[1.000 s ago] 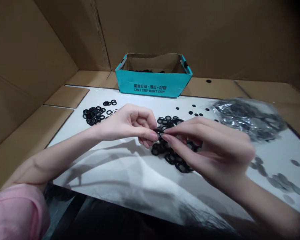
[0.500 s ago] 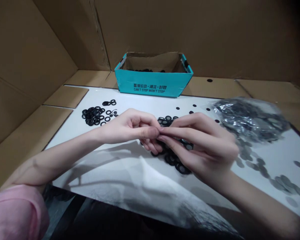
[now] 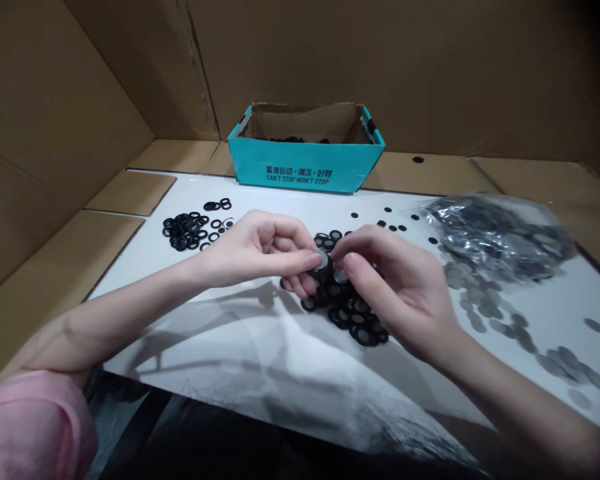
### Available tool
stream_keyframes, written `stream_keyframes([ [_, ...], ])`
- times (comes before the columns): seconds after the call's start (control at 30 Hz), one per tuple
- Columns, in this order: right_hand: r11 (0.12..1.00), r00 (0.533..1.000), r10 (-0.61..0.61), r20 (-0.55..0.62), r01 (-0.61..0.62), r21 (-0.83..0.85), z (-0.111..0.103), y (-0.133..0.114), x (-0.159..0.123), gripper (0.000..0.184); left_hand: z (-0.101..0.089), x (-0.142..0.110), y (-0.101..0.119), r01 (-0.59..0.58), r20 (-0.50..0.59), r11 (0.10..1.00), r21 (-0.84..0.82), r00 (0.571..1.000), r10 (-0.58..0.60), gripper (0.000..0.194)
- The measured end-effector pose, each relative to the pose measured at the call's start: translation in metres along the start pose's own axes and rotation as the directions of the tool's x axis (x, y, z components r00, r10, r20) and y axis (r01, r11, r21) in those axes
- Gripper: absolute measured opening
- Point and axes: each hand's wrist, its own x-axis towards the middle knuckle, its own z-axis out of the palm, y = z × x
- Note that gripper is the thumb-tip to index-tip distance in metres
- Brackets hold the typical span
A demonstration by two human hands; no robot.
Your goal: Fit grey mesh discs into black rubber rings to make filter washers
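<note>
My left hand (image 3: pixel 270 253) pinches a black ring with a grey disc in its middle (image 3: pixel 322 261) between thumb and fingers. Just to the right, my right hand (image 3: pixel 400 287) has its thumb and forefinger apart, close to the ring but not closed on it. A grey disc (image 3: pixel 341 275) shows beside the right thumb; whether it touches the hand I cannot tell. Under both hands lies a heap of black rings with grey centres (image 3: pixel 363 327), partly hidden by the fingers.
A turquoise box (image 3: pixel 300 167) with dark pieces inside stands at the back. Plain black rings (image 3: pixel 183 230) are piled on the left. To the right lie a clear plastic bag of discs (image 3: pixel 500 233) and loose grey discs (image 3: pixel 490 300). Cardboard walls (image 3: pixel 405 80) surround the white table (image 3: pixel 205 353).
Both hands' fingertips met at one point before. The right fingers have since parted and drawn slightly back, and the ring in the left hand now shows.
</note>
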Motion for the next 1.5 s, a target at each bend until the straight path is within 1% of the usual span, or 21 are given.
stream_keyframes([
  [0.1,0.997,0.992,-0.010,0.128,0.000,0.079,0.000,0.000,0.002,0.021,0.000,0.000,-0.001,-0.007,0.005,1.000,0.026,1.000,0.007,0.012],
  [0.2,0.991,0.987,-0.030,0.160,0.009,0.133,0.002,0.001,0.003,0.023,0.000,-0.001,-0.002,-0.018,0.006,0.998,0.061,1.000,0.018,0.009],
  [0.3,0.990,0.989,-0.043,0.141,0.023,0.138,0.003,0.002,0.002,0.022,0.002,-0.003,-0.001,-0.037,-0.002,0.995,0.094,0.999,0.037,0.009],
  [0.4,0.990,0.992,-0.068,0.107,0.054,0.133,0.005,0.003,0.000,0.021,0.004,-0.006,0.002,-0.059,-0.006,0.985,0.161,0.998,0.061,0.011],
  [0.47,0.987,0.992,-0.094,0.089,0.081,0.135,0.006,0.003,0.000,0.019,0.002,-0.007,0.006,-0.059,0.030,0.977,0.204,0.998,0.054,0.010],
  [0.57,0.983,0.989,-0.133,0.063,0.123,0.135,0.008,0.001,-0.002,0.018,-0.001,-0.007,0.011,-0.027,0.112,0.972,0.235,0.994,0.001,0.010],
  [0.67,0.984,0.988,-0.143,0.058,0.136,0.116,0.009,0.001,-0.003,0.017,-0.004,-0.006,0.014,-0.003,0.159,0.969,0.249,0.987,-0.038,0.011],
  [0.8,0.984,0.986,-0.158,0.050,0.153,0.090,0.011,0.004,-0.004,0.016,-0.004,-0.004,0.014,-0.013,0.150,0.962,0.272,0.988,-0.029,0.010],
  [0.97,0.986,0.986,-0.164,0.018,0.164,-0.001,0.010,0.007,-0.002,0.019,-0.003,-0.004,0.012,-0.066,0.103,0.946,0.319,0.994,0.034,0.008],
  [1.03,0.987,0.987,-0.161,0.025,0.162,-0.024,0.010,0.007,-0.002,0.020,-0.003,-0.004,0.011,-0.096,0.105,0.938,0.334,0.992,0.064,0.008],
  [1.1,0.987,0.986,-0.162,0.034,0.163,-0.011,0.009,0.007,-0.002,0.020,-0.003,-0.005,0.011,-0.112,0.127,0.933,0.342,0.989,0.073,0.009],
  [1.27,0.986,0.987,-0.160,0.035,0.158,0.046,0.010,0.005,-0.002,0.020,-0.003,-0.005,0.015,-0.093,0.168,0.932,0.351,0.985,0.035,0.010],
  [1.4,0.986,0.986,-0.166,0.035,0.165,0.030,0.012,0.004,-0.003,0.019,-0.004,-0.005,0.019,-0.065,0.177,0.922,0.382,0.984,-0.004,0.011],
  [1.5,0.984,0.983,-0.179,0.046,0.179,0.001,0.013,0.004,-0.003,0.018,-0.005,-0.005,0.020,-0.058,0.203,0.907,0.417,0.979,-0.030,0.011],
])
